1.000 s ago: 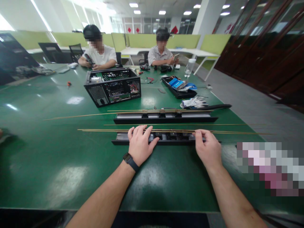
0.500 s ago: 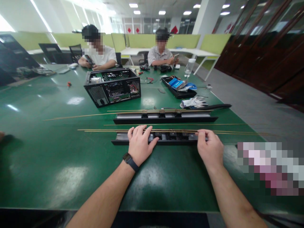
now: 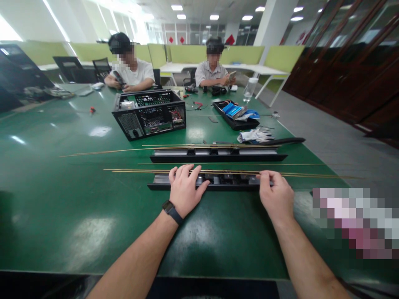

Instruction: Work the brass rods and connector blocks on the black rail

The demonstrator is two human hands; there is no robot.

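My left hand [image 3: 186, 186] lies palm down over the near black channel [image 3: 230, 188], fingers spread across its back edge and the thin golden rods [image 3: 137, 170]. Its thumb points right, and a dark watch [image 3: 168, 206] sits on the wrist. At the channel's right end my right hand [image 3: 277, 193] is closed, thumb and forefinger pinching at a golden rod; its fingertips partly hide the grip. The rods run lengthwise along the channel and stick out past both ends. Behind lies a second black channel [image 3: 218, 158] with pale inner sections and more golden rods along it.
An opened black computer case [image 3: 149, 118] stands beyond the channels on the green table [image 3: 77, 191]. White-grey gloves [image 3: 255, 135], a black tray [image 3: 240, 123] with blue items and a clear bottle [image 3: 250, 89] are at back right. Two people sit opposite, holding objects.
Both hands keep the same pose on the channel and rods. The view shifts very slightly. A bit of someone's hand at the left edge has gone out of view.
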